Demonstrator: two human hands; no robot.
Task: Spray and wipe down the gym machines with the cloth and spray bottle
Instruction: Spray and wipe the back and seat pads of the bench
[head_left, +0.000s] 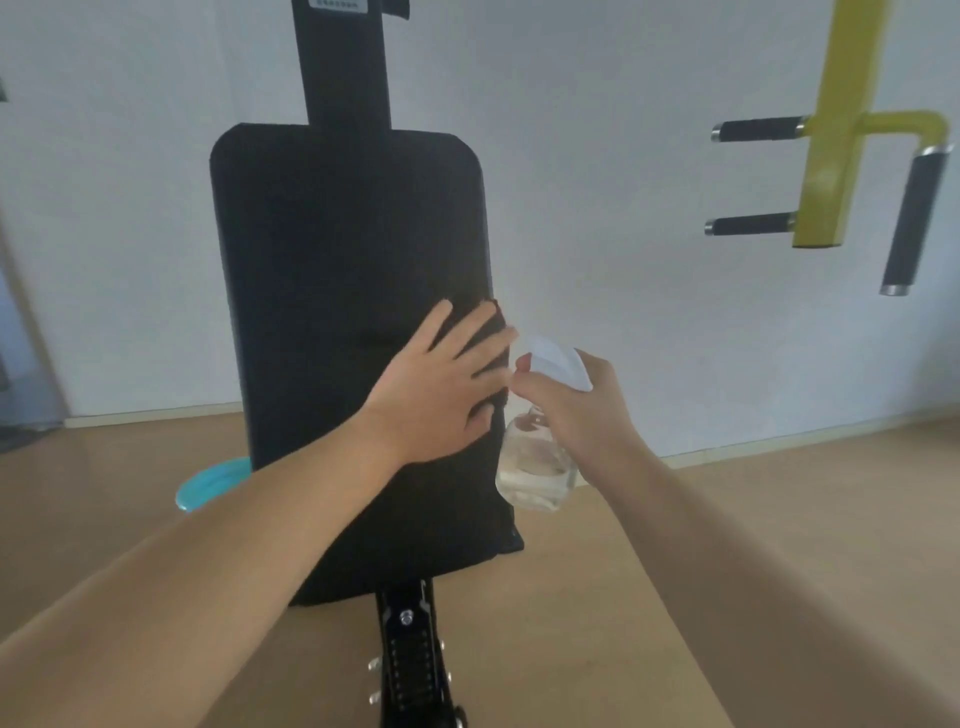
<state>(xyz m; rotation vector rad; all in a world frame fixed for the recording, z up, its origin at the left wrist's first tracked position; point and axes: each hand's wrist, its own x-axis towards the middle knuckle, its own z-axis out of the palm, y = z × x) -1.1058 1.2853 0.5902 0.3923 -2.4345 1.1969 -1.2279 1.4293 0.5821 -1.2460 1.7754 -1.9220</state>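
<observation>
A black padded backrest (332, 270) of a gym machine stands upright in front of me on a black post. My left hand (441, 384) lies flat on its lower right part, fingers spread, pressing a dark cloth (485, 325) against the pad; only the cloth's edge shows past my fingers. Just right of the pad's edge, my right hand (576, 410) grips a clear spray bottle (537, 467) with a white head (558, 361), a finger on the trigger. The bottle holds clear liquid.
A black adjustment rail (410, 654) with bolts runs down below the pad. At the upper right hangs a yellow machine arm (836, 156) with black grip handles. A turquoise round object (208, 486) lies on the wooden floor behind the pad's left. A white wall is behind.
</observation>
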